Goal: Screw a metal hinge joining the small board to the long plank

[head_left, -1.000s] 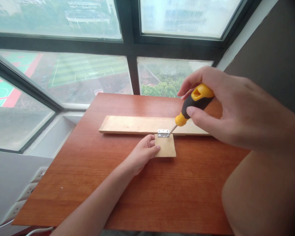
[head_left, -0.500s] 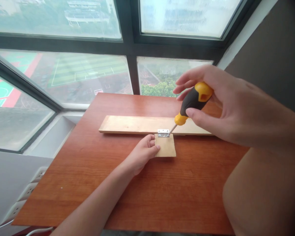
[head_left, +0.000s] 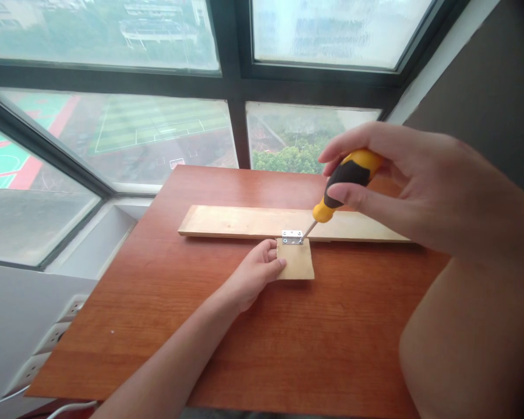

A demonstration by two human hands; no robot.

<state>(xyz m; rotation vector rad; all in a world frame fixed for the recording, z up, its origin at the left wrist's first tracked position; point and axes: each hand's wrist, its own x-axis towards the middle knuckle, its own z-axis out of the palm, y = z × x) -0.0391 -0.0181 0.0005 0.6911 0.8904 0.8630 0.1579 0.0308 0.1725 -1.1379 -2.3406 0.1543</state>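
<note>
One hinge [head_left: 292, 234] lay in place, its corner screw [head_left: 301, 240] seemingly unfinished from where I stood; left hand [head_left: 257, 273] pinched the wooden panel [head_left: 297, 262], right hand [head_left: 419, 180] grasped the screwdriver [head_left: 347, 173]

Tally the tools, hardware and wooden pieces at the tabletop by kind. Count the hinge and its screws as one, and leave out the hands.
Screwdriver: 1
Hinge: 1
Long wooden board: 1
Small wooden piece: 1
Total: 4
</note>
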